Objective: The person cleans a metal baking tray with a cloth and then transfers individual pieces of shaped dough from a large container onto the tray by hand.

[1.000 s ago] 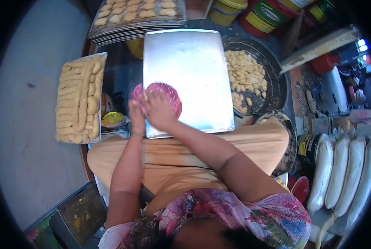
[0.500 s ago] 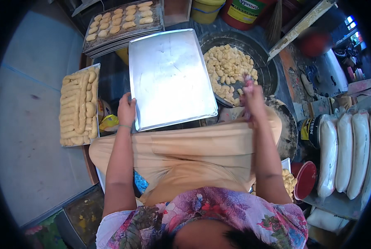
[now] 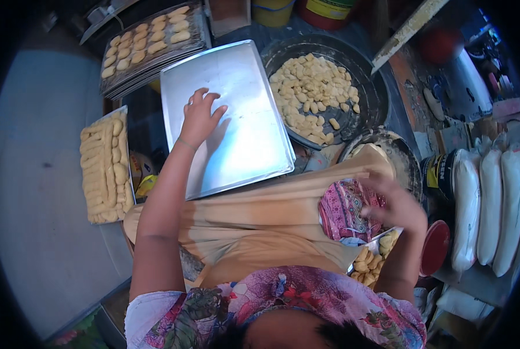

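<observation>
Cloth (image 3: 342, 210), on the right edge of the lap (image 3: 260, 209), is overlapped by the open right hand (image 3: 396, 203) (contact unclear); tray (image 3: 245, 125), by the splayed, empty left hand (image 3: 200, 119). Earlier, the cloth was gripped.

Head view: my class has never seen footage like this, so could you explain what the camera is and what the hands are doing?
No machine here: these are a person's bare hands, seen from above. The left of two head-worn fisheye cameras looks down, so straight edges bend.

The left hand, fingers spread, is over a shallow rectangular silver metal tray; contact is unclear. The blurred right hand is at a pink patterned cloth on the tan clothing over the lap; whether it grips the cloth is unclear.

Beyond, a round black basin holds small pale dough-like pieces. At the left lie long pale dough-like strips.
</observation>
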The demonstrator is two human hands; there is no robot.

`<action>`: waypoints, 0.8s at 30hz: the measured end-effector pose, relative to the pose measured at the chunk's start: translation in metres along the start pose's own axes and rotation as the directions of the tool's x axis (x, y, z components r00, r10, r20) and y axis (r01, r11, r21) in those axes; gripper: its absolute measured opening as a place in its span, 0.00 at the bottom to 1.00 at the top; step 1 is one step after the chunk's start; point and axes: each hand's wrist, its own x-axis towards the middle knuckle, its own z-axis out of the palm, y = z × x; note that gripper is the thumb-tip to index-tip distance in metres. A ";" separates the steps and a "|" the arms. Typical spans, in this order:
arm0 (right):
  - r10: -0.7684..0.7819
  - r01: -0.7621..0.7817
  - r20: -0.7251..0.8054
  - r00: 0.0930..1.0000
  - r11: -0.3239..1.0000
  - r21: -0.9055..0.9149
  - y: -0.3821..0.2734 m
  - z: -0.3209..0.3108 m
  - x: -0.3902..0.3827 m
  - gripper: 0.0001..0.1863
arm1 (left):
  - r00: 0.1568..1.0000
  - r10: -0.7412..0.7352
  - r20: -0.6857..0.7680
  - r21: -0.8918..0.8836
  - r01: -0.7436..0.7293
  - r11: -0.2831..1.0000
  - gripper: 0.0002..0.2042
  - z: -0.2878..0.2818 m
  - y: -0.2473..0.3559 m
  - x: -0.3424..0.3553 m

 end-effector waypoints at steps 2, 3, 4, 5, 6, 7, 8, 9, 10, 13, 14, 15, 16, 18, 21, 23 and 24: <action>-0.067 0.066 -0.149 0.987 0.998 -0.013 0.010 -0.041 0.038 0.35 | 0.999 0.029 0.030 -0.025 -0.028 0.999 0.18 0.016 0.010 0.033; -0.028 0.046 -0.174 0.984 0.993 0.104 0.026 -0.053 0.068 0.33 | 0.998 0.045 0.052 -0.031 -0.044 0.999 0.18 0.025 0.013 0.048; 0.017 0.026 -0.195 0.981 0.976 0.218 0.045 -0.064 0.101 0.31 | 0.995 0.063 0.073 -0.042 -0.060 0.997 0.19 0.035 0.018 0.064; 0.086 -0.030 -0.183 0.979 0.956 0.292 0.063 -0.071 0.138 0.30 | 0.993 0.083 0.081 -0.057 -0.078 0.995 0.19 0.047 0.020 0.079; 0.165 -0.095 -0.170 0.972 0.929 0.359 0.084 -0.076 0.171 0.29 | 0.992 0.093 0.091 -0.072 -0.087 0.994 0.19 0.061 0.027 0.094; 0.192 -0.140 -0.181 0.965 0.954 0.264 0.119 -0.071 0.207 0.31 | 0.987 0.140 0.082 -0.043 -0.137 0.990 0.20 0.073 0.031 0.109; 0.218 -0.187 -0.193 0.957 0.968 0.166 0.157 -0.058 0.242 0.33 | 0.980 0.187 0.072 -0.015 -0.186 0.982 0.20 0.085 0.036 0.122; 0.316 -0.304 -0.097 0.944 0.945 0.125 0.194 -0.039 0.275 0.34 | 0.979 0.193 0.063 -0.010 -0.193 0.981 0.20 0.092 0.040 0.133; 0.411 -0.409 -0.002 0.912 0.909 0.072 0.226 -0.015 0.303 0.35 | 0.979 0.188 0.072 -0.013 -0.188 0.982 0.20 0.101 0.040 0.142; 0.540 -0.545 0.081 0.838 0.819 0.180 0.304 0.068 0.356 0.33 | 0.982 0.190 -0.002 0.036 -0.190 0.981 0.20 0.122 0.028 0.160; 0.620 -0.584 0.026 0.784 0.722 0.371 0.339 0.099 0.357 0.31 | 0.979 0.201 -0.013 0.049 -0.201 0.978 0.19 0.129 0.030 0.162; 0.651 -0.636 -0.058 0.757 0.754 0.166 0.390 0.125 0.340 0.32 | 0.972 0.232 -0.031 0.031 -0.231 0.973 0.19 0.139 0.043 0.169; 0.657 -0.666 -0.130 0.743 0.744 -0.047 0.425 0.144 0.326 0.34 | 0.970 0.243 -0.029 -0.003 -0.243 0.970 0.19 0.144 0.051 0.172; 0.927 -0.830 -0.235 0.292 0.368 0.419 0.358 0.221 0.359 0.40 | 0.986 0.161 -0.037 -0.056 -0.163 0.985 0.18 0.129 0.024 0.157; 0.927 -0.846 -0.297 0.229 0.341 0.409 0.306 0.223 0.370 0.46 | 0.988 0.151 -0.011 -0.055 -0.152 0.987 0.17 0.119 0.019 0.157; 0.936 -0.840 -0.278 0.215 0.322 0.436 0.309 0.219 0.362 0.47 | 0.988 0.157 -0.002 -0.066 -0.157 0.985 0.17 0.121 0.020 0.161; 0.940 -0.822 -0.265 0.217 0.322 0.469 0.311 0.222 0.359 0.48 | 0.988 0.153 0.012 -0.073 -0.151 0.986 0.17 0.124 0.020 0.160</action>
